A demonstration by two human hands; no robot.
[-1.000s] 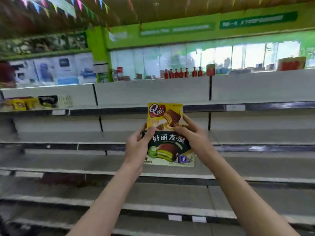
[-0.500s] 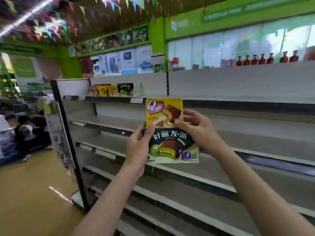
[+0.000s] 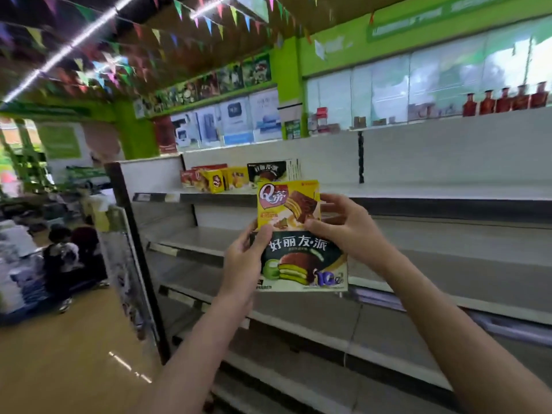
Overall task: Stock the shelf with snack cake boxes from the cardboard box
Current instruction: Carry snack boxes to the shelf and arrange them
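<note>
Head view has swung left, bringing the stocked boxes (image 3: 239,177) to mid-frame; left hand (image 3: 243,264) and right hand (image 3: 343,228) grip the dark box (image 3: 304,264) and the yellow box (image 3: 288,204) mid-frame, probably bound there.

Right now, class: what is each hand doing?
Left hand: grips the dark green box.
Right hand: pinches the yellow box.

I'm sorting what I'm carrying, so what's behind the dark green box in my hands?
A yellow box stands behind the dark green box, its top half showing; its lower half is covered. The left hand and right hand grip both.
</note>
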